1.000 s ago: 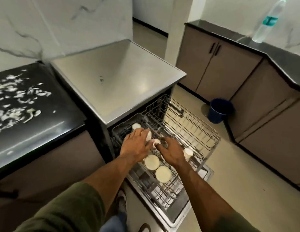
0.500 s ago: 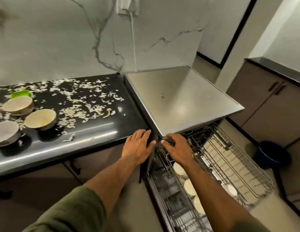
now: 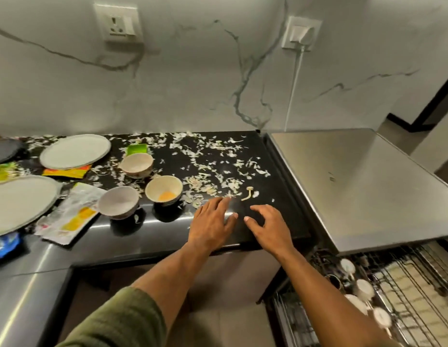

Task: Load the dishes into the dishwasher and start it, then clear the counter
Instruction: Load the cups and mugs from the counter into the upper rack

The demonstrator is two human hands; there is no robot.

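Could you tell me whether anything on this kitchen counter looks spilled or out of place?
Yes. Pale shredded vegetable scraps are strewn across the black glossy countertop, thickest towards the wall. Torn, crumpled foil wrappers lie among the round grey plates, and one cream bowl holds orange residue.

No text, brand, number or sign can be read anywhere in the head view. The crumpled wrappers [image 3: 67, 216] at the left of the frame, lying on the black counter [image 3: 167, 236], carry yellow, orange and red print, but it is too blurred to make out a single letter.
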